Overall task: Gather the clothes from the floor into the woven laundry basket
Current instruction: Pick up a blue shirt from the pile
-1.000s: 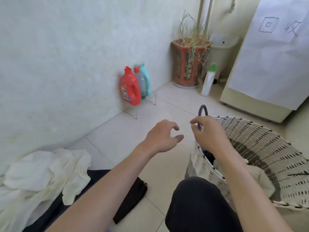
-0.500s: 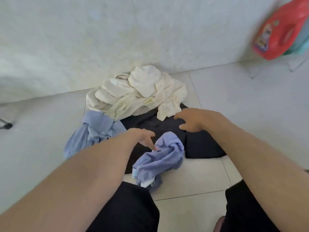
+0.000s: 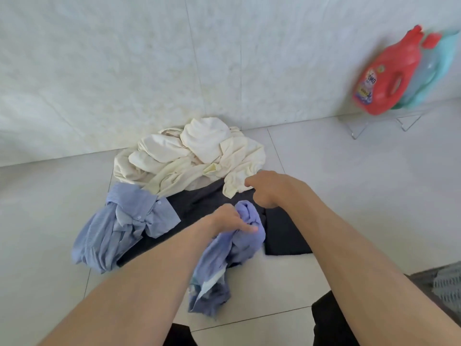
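A pile of clothes lies on the tiled floor against the wall. A cream garment sits at the back, a striped blue shirt at the left, and a dark garment spreads under them. My left hand is shut on a crumpled lilac-blue garment, which hangs down from it. My right hand hovers just above the dark garment, beside the cream one's edge, fingers curled and holding nothing. A sliver of the woven laundry basket shows at the right edge.
A red detergent bottle and a teal bottle stand on a clear rack by the wall at the right. My dark-clothed knees are at the bottom. Bare floor tiles surround the pile.
My view swung from the basket to the clothes pile. My left hand has closed on the lilac-blue garment and lifted its top. My right hand has stayed over the dark garment.
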Tool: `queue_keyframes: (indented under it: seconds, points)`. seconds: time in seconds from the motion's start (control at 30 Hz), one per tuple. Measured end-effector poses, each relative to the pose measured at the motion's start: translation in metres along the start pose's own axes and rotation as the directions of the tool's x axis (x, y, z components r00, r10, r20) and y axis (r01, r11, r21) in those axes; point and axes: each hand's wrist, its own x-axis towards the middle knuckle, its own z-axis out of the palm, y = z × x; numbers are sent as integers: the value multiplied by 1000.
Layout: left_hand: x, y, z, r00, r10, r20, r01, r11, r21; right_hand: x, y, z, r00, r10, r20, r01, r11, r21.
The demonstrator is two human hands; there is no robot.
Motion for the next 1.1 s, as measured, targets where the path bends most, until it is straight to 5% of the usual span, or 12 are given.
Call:
queue_keyframes:
  seconds: [0.1, 0.17, 0.33, 0.43, 0.53, 0.7, 0.77, 0.83, 0.9, 0.97, 1.1]
  points:
    - [-5, 37, -48, 953, 32, -300, -133, 938, -321, -5, 13, -13, 998, 35, -50, -34, 999, 34]
    - [-18, 68, -78, 913, 93, -397, -244, 905, -348, -12, 21, -26, 993, 51, -110, -42, 995, 88]
    - [-76, 150, -149, 832, 461, -309, -497, 866, -45, -32, 53, -46, 909, 90, -407, 89, 912, 400]
    - [-101, 178, -160, 731, 625, -274, -644, 764, 26, -43, 66, -54, 826, 95, -556, 324, 727, 605]
    - [-113, 194, -157, 614, 727, -305, -751, 658, 54, -43, 76, -55, 717, 39, -696, 577, 529, 623]
    - [-114, 203, -143, 501, 767, -401, -846, 531, -42, -51, 81, -61, 576, 332, -747, 559, 507, 656]
    - [-105, 199, -144, 545, 688, -479, -838, 468, -281, -58, 84, -68, 491, 362, -792, 559, 566, 605]
    - [-96, 193, -145, 627, 696, -350, -775, 509, -374, -71, 85, -75, 425, 394, -815, 569, 584, 579]
    - [-88, 192, -133, 699, 702, -138, -714, 674, -190, -90, 92, -81, 343, 459, -820, 603, 561, 566]
    - [-79, 196, -114, 788, 611, -79, -615, 787, -49, -112, 99, -87, 292, 528, -798, 653, 500, 569]
    - [-73, 246, -63, 782, 532, -325, -611, 757, -231, -170, 135, -86, 212, 668, -713, 641, 456, 618]
